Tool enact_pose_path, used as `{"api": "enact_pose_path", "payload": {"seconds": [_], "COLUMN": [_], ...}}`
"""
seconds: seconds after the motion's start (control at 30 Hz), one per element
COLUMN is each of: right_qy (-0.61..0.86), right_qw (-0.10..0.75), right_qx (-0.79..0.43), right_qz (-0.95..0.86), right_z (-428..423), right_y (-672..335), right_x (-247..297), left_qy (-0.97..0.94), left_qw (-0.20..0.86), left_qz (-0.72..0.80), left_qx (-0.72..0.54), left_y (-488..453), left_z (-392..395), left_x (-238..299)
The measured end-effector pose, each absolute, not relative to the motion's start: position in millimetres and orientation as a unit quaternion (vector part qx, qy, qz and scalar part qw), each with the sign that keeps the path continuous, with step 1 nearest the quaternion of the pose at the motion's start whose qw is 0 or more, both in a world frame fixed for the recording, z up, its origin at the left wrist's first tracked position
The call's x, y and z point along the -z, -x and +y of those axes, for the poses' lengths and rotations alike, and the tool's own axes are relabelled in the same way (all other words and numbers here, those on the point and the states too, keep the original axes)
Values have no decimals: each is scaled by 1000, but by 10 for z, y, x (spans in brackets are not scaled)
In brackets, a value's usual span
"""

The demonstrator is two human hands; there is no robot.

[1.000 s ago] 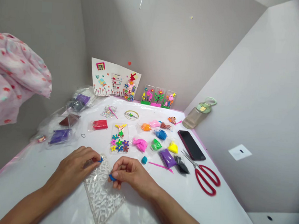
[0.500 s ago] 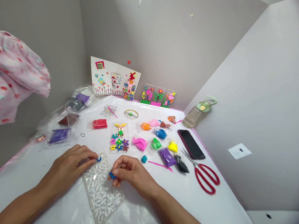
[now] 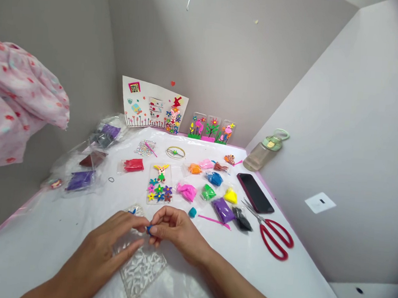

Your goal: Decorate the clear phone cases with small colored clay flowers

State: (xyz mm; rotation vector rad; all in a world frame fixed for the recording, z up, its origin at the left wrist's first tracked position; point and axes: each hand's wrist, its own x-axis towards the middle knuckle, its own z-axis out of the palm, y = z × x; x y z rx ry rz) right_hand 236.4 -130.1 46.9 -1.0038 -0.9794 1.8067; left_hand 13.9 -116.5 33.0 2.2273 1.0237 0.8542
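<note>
A clear textured phone case lies flat on the white table in front of me. My right hand is closed, pinching a small lump of blue clay over the case. My left hand has come up against it, fingertips meeting the same blue lump, palm covering the case's upper half. A tiny bit of blue clay sits stuck at the case's top corner.
Small bags of coloured clay, a decorated case with clay flowers, a teal clay ball and a pink stick lie beyond my hands. Red scissors, a phone and a bottle are right.
My left hand left the case's top corner and moved right to meet my right hand at the blue lump. The blue bit stays on the corner.
</note>
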Motion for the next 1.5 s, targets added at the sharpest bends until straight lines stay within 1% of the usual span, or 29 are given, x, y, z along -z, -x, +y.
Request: {"api": "enact_pose_path", "payload": {"seconds": [0.1, 0.33, 0.47, 0.6, 0.73, 0.8, 0.97, 1.17, 1.27, 1.43, 1.5], "right_qy": [393, 380, 353, 321, 322, 330, 352, 393, 408, 402, 379], "right_qw": [410, 398, 375, 354, 364, 371, 390, 354, 355, 359, 335], "right_qx": [-724, -731, -749, -774, -772, -763, -735, -718, -711, -728, -745], "right_qz": [-391, -403, -416, -415, -410, -414, -428, -452, -449, -424, -434], "right_z": [-1310, -1321, -1339, -1351, -1340, -1332, -1334, -1368, -1369, -1358, -1367], "right_y": [-2356, -2342, -2347, -2366, -2374, -2372, -2367, -2365, -2363, -2383, -2407], "right_x": [-469, -441, -482, -502, -449, -422, -442, -531, -535, -544, -570], "left_qy": [-828, -831, -817, -780, -738, -731, -748, -775, -776, -764, -754], "left_qw": [265, 255, 254, 289, 359, 376, 367, 353, 355, 377, 393], "left_qz": [361, 359, 391, 438, 457, 448, 415, 381, 388, 387, 392], "left_qx": [-339, -339, -340, -340, -342, -351, -366, -359, -348, -353, -350], "left_y": [-245, -310, -265, -137, -66, -73, -151, -234, -252, -257, -222], "left_z": [-1228, -1209, -1175, -1121, -1108, -1120, -1173, -1250, -1277, -1276, -1244], "left_x": [-351, -385, -433, -464, -448, -445, -462, -409, -389, -453, -487]}}
